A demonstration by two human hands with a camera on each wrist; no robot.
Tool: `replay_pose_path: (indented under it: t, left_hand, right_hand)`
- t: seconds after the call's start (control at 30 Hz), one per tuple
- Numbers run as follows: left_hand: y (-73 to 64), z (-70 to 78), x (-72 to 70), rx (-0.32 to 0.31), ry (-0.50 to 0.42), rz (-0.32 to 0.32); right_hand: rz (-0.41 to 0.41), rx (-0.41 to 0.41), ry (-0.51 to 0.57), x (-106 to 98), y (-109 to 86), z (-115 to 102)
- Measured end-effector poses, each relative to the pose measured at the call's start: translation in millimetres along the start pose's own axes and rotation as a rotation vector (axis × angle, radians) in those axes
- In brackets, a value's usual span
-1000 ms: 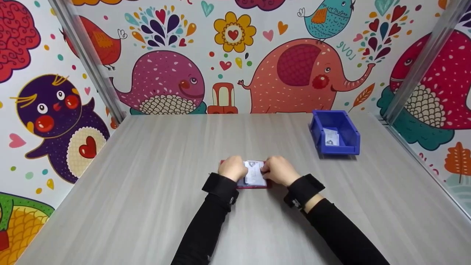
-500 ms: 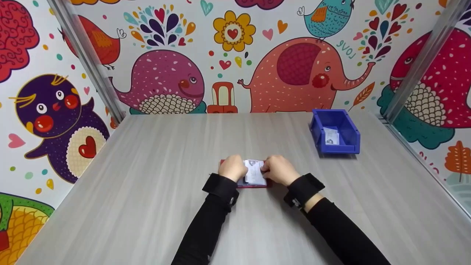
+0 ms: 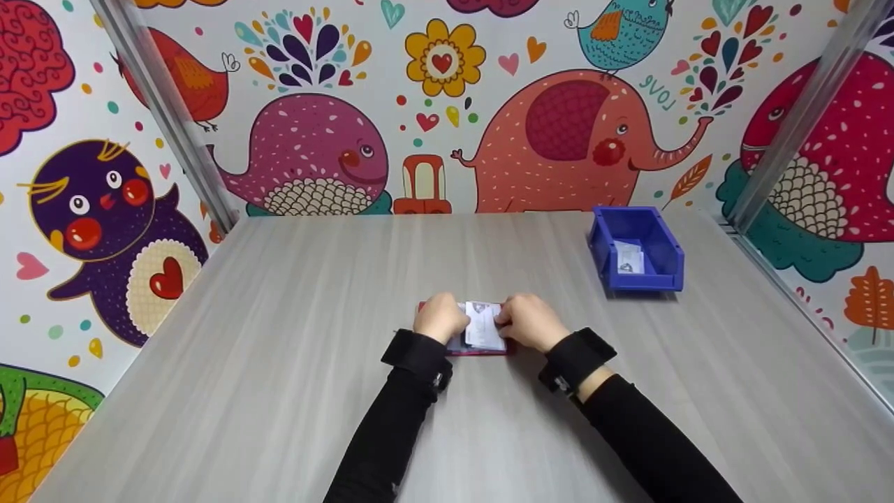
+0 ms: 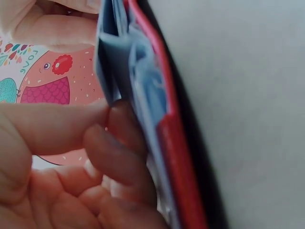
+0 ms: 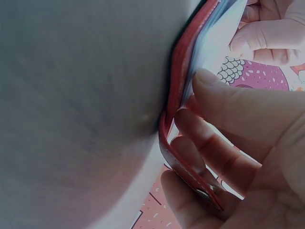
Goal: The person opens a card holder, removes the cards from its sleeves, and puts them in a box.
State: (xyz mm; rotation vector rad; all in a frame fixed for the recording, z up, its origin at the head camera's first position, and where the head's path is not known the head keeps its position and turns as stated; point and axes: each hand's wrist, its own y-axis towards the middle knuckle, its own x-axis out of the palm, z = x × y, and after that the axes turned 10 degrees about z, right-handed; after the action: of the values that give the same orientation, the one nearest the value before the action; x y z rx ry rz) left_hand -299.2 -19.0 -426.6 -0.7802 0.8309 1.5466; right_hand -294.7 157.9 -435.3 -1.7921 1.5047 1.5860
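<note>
A red card holder (image 3: 482, 353) lies opened out on the table, with a white card (image 3: 483, 327) on its inner sleeves. My left hand (image 3: 441, 318) is at its left side. In the left wrist view, the thumb and curled fingers pinch the edge of the pale plastic sleeves (image 4: 116, 55), above the red cover (image 4: 178, 167). At the right side, my right hand (image 3: 532, 323) grips the holder. The right wrist view has its thumb (image 5: 224, 98) against the white card's side and its fingers around the red strap (image 5: 183, 167), which carries a metal snap. Much of the holder is hidden under the hands.
A blue bin (image 3: 639, 279) stands at the back right of the wooden-looking table (image 3: 293, 335), with several white cards (image 3: 628, 258) inside. Printed wall panels (image 3: 433, 105) and metal posts enclose the back and sides.
My left hand has shifted very slightly left on the holder's sleeves. The right hand, the white card and the bin hold their places.
</note>
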Motion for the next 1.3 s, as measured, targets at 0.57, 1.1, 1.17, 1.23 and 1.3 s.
replay_pose_path:
  t: [0.57, 1.1, 1.17, 1.23, 1.3]
  left_hand:
    - [0.7, -6.3, -1.7, 0.012, -0.062, 0.014]
    - [0.1, -21.2, -10.9, 0.062, -0.133, 0.042]
    - [0.2, -22.4, -11.9, 0.063, -0.141, 0.043]
    - [0.2, -23.7, -12.8, 0.064, -0.15, 0.04]
    - [0.3, -25.1, -14.0, 0.059, -0.162, 0.034]
  right_hand:
    - [-0.001, -0.024, 0.007, -0.3, -0.6, 0.6]
    - [-0.018, -0.02, -0.009, 0.0, 0.5, 0.7]
    - [-0.02, -0.021, -0.011, 0.2, 0.7, 0.7]
    - [-0.021, -0.018, -0.012, 0.2, 0.8, 0.6]
    - [-0.022, -0.01, -0.013, 0.1, 0.8, 0.4]
